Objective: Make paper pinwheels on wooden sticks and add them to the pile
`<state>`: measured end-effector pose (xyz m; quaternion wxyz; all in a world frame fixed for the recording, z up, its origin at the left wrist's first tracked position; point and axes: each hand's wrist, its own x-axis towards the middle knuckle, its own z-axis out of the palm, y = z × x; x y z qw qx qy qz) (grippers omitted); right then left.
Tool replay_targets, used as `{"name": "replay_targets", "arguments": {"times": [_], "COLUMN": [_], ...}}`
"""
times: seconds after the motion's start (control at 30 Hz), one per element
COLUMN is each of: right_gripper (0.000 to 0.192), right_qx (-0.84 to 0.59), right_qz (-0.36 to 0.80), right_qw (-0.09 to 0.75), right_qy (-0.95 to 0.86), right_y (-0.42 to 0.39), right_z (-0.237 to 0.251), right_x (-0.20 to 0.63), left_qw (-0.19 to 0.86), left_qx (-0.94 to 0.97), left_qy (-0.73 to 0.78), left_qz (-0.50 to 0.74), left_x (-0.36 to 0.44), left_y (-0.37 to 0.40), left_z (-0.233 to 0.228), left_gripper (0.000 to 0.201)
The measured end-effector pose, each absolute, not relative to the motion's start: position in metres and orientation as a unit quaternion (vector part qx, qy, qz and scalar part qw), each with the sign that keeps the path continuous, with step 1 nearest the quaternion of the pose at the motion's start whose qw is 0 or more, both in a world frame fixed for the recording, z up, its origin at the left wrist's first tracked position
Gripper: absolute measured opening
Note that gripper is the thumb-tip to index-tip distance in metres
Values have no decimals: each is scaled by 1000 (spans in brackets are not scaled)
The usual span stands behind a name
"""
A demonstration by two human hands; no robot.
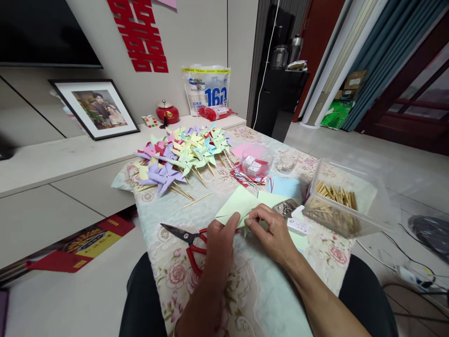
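A light green paper square (240,202) with cut slits is held up between my two hands above the table. My left hand (223,230) grips its near left side, thumb on top. At the right corner, my right hand (269,228) pinches a bent flap of the paper between thumb and fingertips. Red-handled scissors (191,238) lie partly open beside my left hand. Beyond my right hand sit a small box of metal pins (286,207) and a white small box (297,226). More green paper lies under my right hand.
Finished paper pinwheels (189,157) on sticks are heaped at the far left of the flowered tablecloth (175,285). A loose stick (198,200) lies nearby. A clear bin (345,201) of short sticks stands right. Red paper strips (247,177) and blue paper (286,186) lie behind my hands.
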<state>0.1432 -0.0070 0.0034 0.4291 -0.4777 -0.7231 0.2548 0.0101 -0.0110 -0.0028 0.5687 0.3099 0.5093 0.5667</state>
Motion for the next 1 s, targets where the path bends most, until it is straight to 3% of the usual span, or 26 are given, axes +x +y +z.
{"name": "replay_targets", "arguments": {"times": [1.0], "right_gripper": [22], "right_qx": [-560], "right_qz": [307], "right_qw": [423], "right_qy": [-643], "right_y": [-6], "right_z": [1], "right_x": [141], "left_qw": [591], "left_qx": [303], "left_qy": [467], "left_qz": [584], "left_x": [16], "left_y": [-12], "left_z": [-22], "left_gripper": [16]}}
